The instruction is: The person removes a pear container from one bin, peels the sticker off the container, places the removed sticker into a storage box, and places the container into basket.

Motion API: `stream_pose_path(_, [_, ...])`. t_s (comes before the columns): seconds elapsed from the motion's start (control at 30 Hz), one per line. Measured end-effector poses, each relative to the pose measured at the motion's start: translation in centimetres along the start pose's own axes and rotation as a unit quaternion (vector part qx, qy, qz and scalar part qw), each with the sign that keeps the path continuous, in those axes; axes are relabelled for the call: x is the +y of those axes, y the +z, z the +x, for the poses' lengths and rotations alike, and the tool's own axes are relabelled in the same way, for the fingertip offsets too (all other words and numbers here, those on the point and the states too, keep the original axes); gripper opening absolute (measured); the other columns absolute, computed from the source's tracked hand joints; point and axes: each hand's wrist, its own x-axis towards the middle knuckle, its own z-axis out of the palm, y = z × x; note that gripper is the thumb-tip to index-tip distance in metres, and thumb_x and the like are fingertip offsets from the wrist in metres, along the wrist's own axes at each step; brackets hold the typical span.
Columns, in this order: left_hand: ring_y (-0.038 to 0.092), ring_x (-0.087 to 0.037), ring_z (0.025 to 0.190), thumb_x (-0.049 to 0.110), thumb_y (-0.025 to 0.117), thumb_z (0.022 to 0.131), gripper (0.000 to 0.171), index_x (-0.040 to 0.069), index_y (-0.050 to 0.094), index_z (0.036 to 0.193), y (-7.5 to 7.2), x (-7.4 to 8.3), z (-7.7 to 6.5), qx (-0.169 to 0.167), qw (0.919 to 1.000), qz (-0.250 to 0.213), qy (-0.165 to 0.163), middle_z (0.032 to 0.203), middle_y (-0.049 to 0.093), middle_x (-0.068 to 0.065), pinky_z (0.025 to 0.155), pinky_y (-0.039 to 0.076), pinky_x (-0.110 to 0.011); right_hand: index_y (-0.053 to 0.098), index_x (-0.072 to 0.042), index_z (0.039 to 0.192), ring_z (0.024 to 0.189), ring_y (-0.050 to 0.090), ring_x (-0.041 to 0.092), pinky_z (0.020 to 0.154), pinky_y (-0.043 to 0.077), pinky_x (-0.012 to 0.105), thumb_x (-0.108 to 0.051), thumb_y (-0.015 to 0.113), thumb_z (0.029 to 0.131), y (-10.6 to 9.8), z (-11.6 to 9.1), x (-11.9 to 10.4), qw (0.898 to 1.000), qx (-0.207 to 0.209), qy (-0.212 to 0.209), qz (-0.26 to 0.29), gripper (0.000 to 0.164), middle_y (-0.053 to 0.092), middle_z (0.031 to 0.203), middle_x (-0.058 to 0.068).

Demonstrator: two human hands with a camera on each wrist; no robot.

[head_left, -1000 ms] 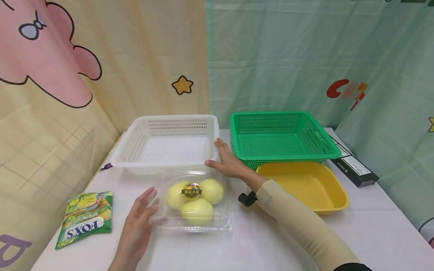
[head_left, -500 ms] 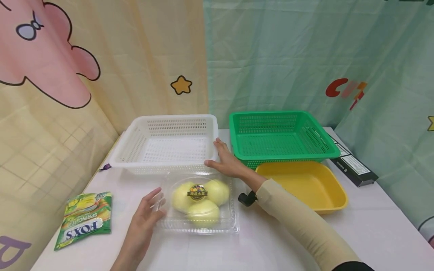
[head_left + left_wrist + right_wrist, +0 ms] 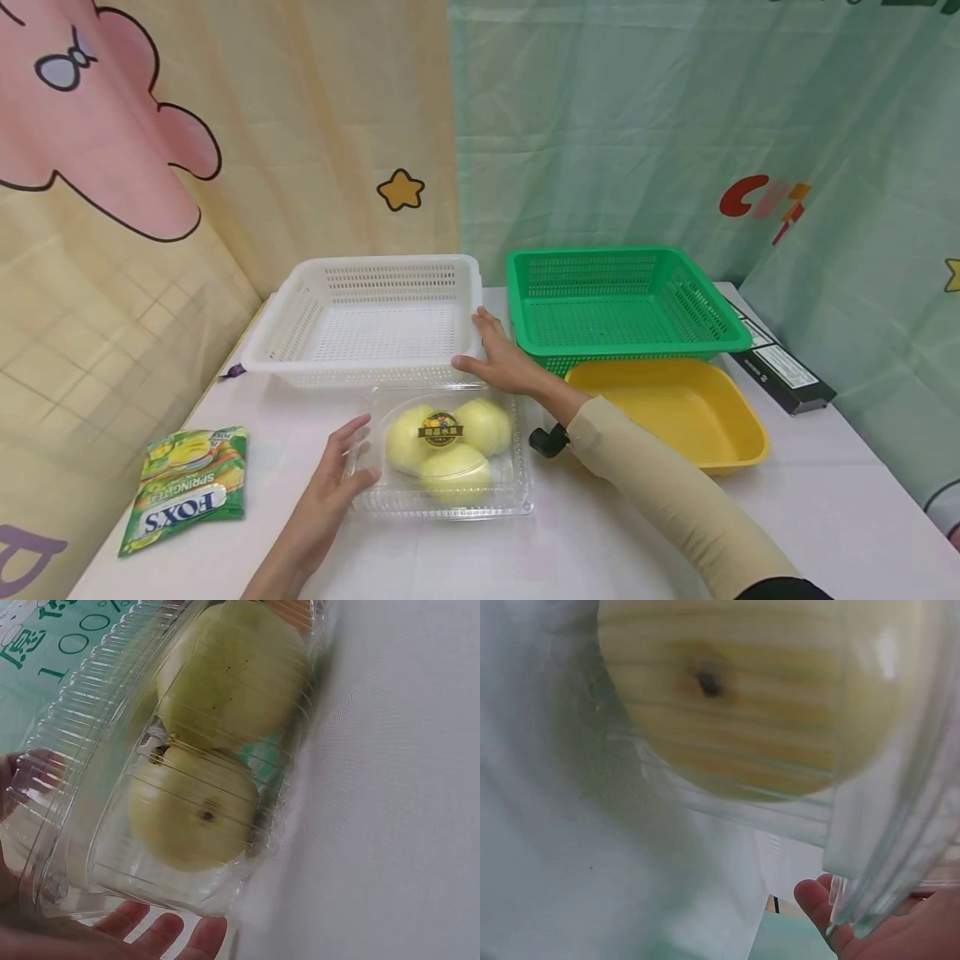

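Note:
A clear plastic clamshell box holds pale yellow-green round fruits, whose exact kind I cannot tell; a dark round label is on its lid. Along the box's left side lies my left hand, fingers fairly straight and thumb apart, touching or almost touching the plastic. The left wrist view shows fingertips by the end of the box. My right hand is at the front right corner of the white basket, fingers extended and thumb spread. In the right wrist view, a fruit behind plastic fills much of the picture.
Beside the white basket stands a green basket, with a yellow tub in front of it. A black box lies at the right edge. A green FOX'S packet lies left; a small purple wrapper is near the white basket.
The clamshell box has slid a little to the right, and my left hand has moved right with it. My right hand and the baskets look unmoved.

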Motion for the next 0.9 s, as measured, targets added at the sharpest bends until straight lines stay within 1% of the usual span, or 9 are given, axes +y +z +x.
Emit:
stream_pose_path(0.1, [0.006,-0.036,0.146,0.012,0.054,0.091,0.067,0.025,0.02,0.147,0.16,-0.15,0.07,-0.01,0.9999,-0.005,0.0,0.158,0.006,-0.004,0.11,0.02,-0.063,0.008,-0.004,0.151,0.146,0.017,0.032,0.117,0.022,0.05,-0.043,0.058,0.09,-0.03,-0.01,0.05,1.0,-0.001,-0.001,-0.003,0.088,0.0,0.16,0.009])
stream_pose_path(0.13, [0.004,-0.037,0.146,0.012,0.055,0.091,0.067,0.025,0.02,0.147,0.22,-0.18,0.08,-0.012,0.9999,-0.007,0.0,0.158,0.004,-0.004,0.109,0.015,-0.067,0.009,-0.004,0.151,0.146,0.017,0.032,0.117,0.022,0.049,-0.043,0.058,0.09,-0.05,-0.01,0.05,1.0,0.0,-0.002,-0.004,0.087,0.0,0.16,0.01])
stream_pose_path(0.2, [0.001,-0.039,0.146,0.013,0.055,0.09,0.067,0.025,0.02,0.146,0.32,-0.18,0.1,-0.014,0.9999,-0.009,-0.003,0.158,0.002,-0.003,0.109,0.01,-0.07,0.009,-0.004,0.151,0.146,0.016,0.032,0.117,0.021,0.049,-0.042,0.058,0.09,-0.08,0.0,0.07,1.0,-0.001,-0.003,-0.007,0.087,0.0,0.16,0.01])
stream_pose_path(0.37, [-0.001,-0.042,0.145,0.015,0.056,0.09,0.068,0.027,0.02,0.146,0.41,-0.06,0.1,-0.01,0.9998,-0.004,-0.017,0.158,0.003,-0.003,0.108,0.009,-0.071,0.009,-0.003,0.151,0.147,0.015,0.032,0.117,0.021,0.049,-0.042,0.058,0.091,-0.05,-0.03,0.07,1.0,-0.003,-0.007,-0.006,0.087,-0.001,0.16,0.01])
stream_pose_path(0.47, [0.001,-0.042,0.145,0.015,0.056,0.09,0.068,0.027,0.02,0.146,0.44,-0.02,0.08,-0.006,0.9997,-0.004,-0.023,0.158,0.005,-0.003,0.109,0.011,-0.069,0.009,-0.003,0.151,0.146,0.015,0.032,0.117,0.021,0.049,-0.042,0.058,0.091,-0.03,-0.09,0.03,1.0,-0.004,-0.01,-0.004,0.087,-0.001,0.16,0.01])
stream_pose_path(0.77, [0.003,-0.043,0.145,0.016,0.057,0.09,0.067,0.027,0.02,0.145,0.49,-0.16,0.12,0.0,0.9997,0.003,-0.023,0.158,0.007,-0.004,0.109,0.015,-0.069,0.01,-0.003,0.151,0.146,0.016,0.033,0.117,0.023,0.05,-0.041,0.058,0.091,0.1,-0.14,0.11,1.0,0.001,-0.011,-0.004,0.086,0.0,0.16,0.011])
stream_pose_path(0.9, [0.002,-0.044,0.145,0.016,0.057,0.089,0.068,0.027,0.02,0.145,0.47,-0.17,0.19,0.002,0.9997,0.005,-0.024,0.158,0.007,-0.004,0.109,0.014,-0.069,0.011,-0.003,0.151,0.146,0.016,0.034,0.116,0.023,0.051,-0.041,0.057,0.091,-0.01,-0.37,0.02,1.0,0.004,-0.016,-0.011,0.084,0.002,0.16,0.012])
